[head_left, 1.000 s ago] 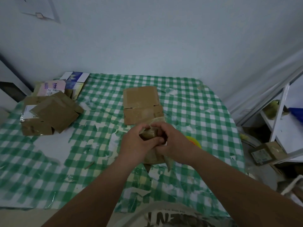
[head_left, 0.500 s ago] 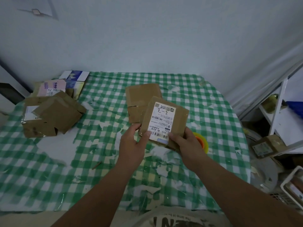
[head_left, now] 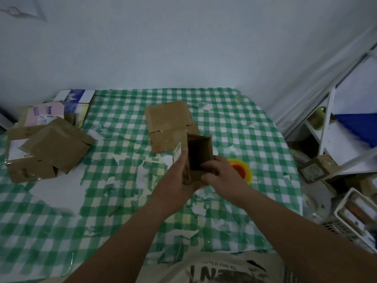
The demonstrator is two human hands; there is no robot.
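cardboard box [head_left: 199,152] gripped by left hand [head_left: 179,180] and right hand [head_left: 221,173], tape roll [head_left: 244,172] just behind.

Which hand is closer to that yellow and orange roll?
Right: the right hand grips the cardboard box just beside the roll; the left hand holds its far side.

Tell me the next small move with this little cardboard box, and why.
Probably fold the near flap inward with the right hand. The small box is held by both hands, its open end up and nothing visible inside; the left hand holds the labelled side, and a tape roll lies close by.
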